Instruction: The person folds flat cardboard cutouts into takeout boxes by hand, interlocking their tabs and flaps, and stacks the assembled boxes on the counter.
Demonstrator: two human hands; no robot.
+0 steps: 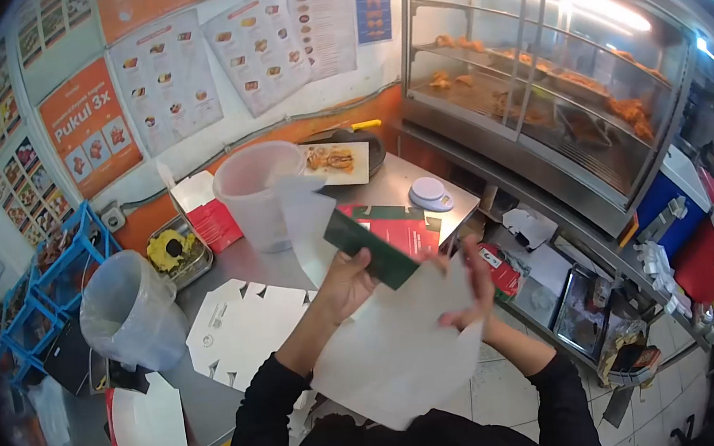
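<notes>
A dark green folded card piece (373, 248) is gripped in my left hand (347, 285), its thumb over the near edge. A large white paper sheet (404, 351) hangs below and between both hands. My right hand (469, 285) is at the sheet's right edge, fingers bent and slightly blurred; whether they grip the paper is hard to tell. Another white sheet (308, 220) stands up beyond the green piece. Behind it lies a red and green printed carton (403, 231) on the steel table. Left of my left arm lies a flat white die-cut carton (245, 326).
Two plastic buckets (256, 186) (121, 296), a tray with a yellow item (173, 248) and blue baskets (76, 257) stand at the left. A round white scale (430, 194) sits near the table's far right corner. A heated glass cabinet (534, 67) holds fried food.
</notes>
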